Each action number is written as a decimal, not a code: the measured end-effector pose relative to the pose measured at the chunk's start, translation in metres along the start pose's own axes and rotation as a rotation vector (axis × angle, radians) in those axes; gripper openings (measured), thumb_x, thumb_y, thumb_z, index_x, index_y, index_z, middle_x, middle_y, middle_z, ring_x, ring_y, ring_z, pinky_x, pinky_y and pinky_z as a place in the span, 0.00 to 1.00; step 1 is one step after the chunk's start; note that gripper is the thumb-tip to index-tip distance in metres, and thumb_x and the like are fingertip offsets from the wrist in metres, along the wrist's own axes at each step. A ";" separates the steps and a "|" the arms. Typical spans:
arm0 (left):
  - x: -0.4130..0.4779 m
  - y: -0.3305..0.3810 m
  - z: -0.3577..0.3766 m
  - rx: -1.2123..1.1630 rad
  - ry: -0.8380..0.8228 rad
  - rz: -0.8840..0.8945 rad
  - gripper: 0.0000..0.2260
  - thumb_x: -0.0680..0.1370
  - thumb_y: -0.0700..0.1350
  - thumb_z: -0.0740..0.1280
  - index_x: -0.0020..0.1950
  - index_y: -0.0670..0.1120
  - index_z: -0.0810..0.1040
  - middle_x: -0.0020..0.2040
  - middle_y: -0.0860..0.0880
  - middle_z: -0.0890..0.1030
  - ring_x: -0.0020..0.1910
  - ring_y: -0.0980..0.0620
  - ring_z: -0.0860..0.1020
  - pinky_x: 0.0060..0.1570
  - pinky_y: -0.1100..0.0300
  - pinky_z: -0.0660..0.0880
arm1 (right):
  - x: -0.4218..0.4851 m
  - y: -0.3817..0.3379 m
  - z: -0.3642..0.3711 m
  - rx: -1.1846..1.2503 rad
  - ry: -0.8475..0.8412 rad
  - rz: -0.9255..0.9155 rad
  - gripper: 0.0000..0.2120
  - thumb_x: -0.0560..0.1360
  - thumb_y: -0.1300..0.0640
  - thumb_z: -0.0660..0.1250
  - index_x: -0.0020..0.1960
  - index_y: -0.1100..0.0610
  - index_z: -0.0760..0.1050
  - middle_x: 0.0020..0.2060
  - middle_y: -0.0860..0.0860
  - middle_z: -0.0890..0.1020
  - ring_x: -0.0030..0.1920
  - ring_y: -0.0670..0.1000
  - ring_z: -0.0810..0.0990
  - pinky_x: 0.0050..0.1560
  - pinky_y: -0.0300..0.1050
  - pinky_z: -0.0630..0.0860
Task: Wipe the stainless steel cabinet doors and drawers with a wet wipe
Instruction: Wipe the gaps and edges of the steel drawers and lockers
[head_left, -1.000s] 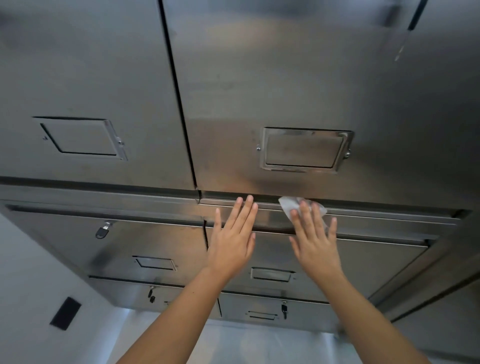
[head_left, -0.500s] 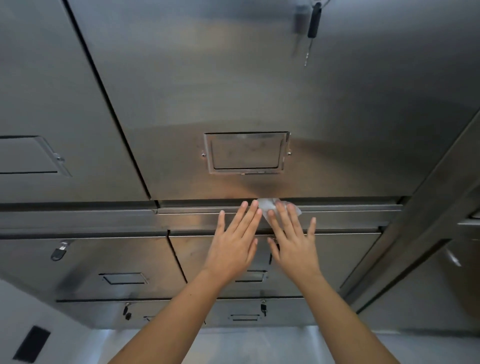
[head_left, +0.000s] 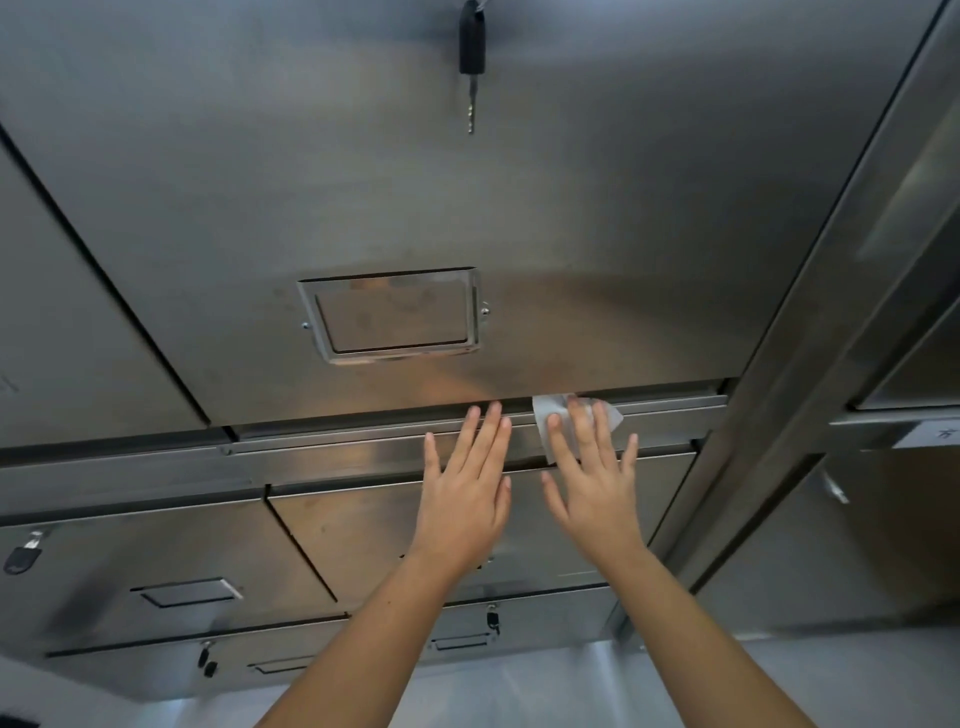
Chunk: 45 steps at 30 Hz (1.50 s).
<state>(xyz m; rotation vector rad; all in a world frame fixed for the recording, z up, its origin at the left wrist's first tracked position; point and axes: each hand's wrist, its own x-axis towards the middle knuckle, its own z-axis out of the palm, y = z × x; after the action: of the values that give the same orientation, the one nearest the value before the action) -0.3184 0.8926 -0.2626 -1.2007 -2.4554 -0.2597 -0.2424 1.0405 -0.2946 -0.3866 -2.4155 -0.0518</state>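
Brushed stainless steel cabinet door (head_left: 571, 208) being seen from below; black-headed key (head_left: 471, 49) hanging at top of door, above rectangular chrome label frame (head_left: 392, 314). White crumpled wet wipe (head_left: 544, 415) being pressed against horizontal steel rail (head_left: 337, 457) beneath door by right hand (head_left: 592, 488), fingers straight, spread. Just beside, left hand (head_left: 462, 499) being laid flat, fingers straight, nearly together.

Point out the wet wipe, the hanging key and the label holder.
wet wipe (head_left: 543, 413), head view, its bare left corner.
hanging key (head_left: 471, 47), head view, its black head.
label holder (head_left: 392, 317), head view, its inner panel.
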 end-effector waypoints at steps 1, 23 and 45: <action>0.000 -0.002 0.003 0.015 0.010 0.006 0.24 0.75 0.47 0.55 0.71 0.43 0.68 0.72 0.46 0.66 0.71 0.47 0.62 0.60 0.34 0.64 | 0.001 0.000 0.000 -0.001 -0.001 -0.001 0.28 0.74 0.50 0.57 0.73 0.55 0.57 0.72 0.56 0.60 0.72 0.59 0.56 0.62 0.71 0.56; 0.001 0.016 0.019 -0.085 0.139 -0.129 0.24 0.75 0.45 0.54 0.70 0.41 0.69 0.71 0.44 0.68 0.72 0.48 0.58 0.63 0.35 0.54 | 0.006 0.031 -0.015 -0.040 -0.043 0.073 0.24 0.74 0.48 0.58 0.70 0.53 0.68 0.67 0.60 0.70 0.69 0.62 0.65 0.59 0.73 0.62; 0.002 0.023 0.018 -0.131 0.197 -0.150 0.23 0.74 0.45 0.55 0.67 0.39 0.72 0.68 0.42 0.71 0.71 0.47 0.60 0.63 0.35 0.54 | 0.001 0.080 -0.018 -0.134 0.052 0.089 0.23 0.77 0.47 0.56 0.69 0.53 0.69 0.65 0.63 0.71 0.67 0.64 0.67 0.56 0.73 0.66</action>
<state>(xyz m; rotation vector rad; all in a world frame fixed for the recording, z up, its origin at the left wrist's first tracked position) -0.3064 0.9137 -0.2779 -0.9893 -2.3877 -0.5617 -0.2085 1.1149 -0.2858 -0.5463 -2.3472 -0.1830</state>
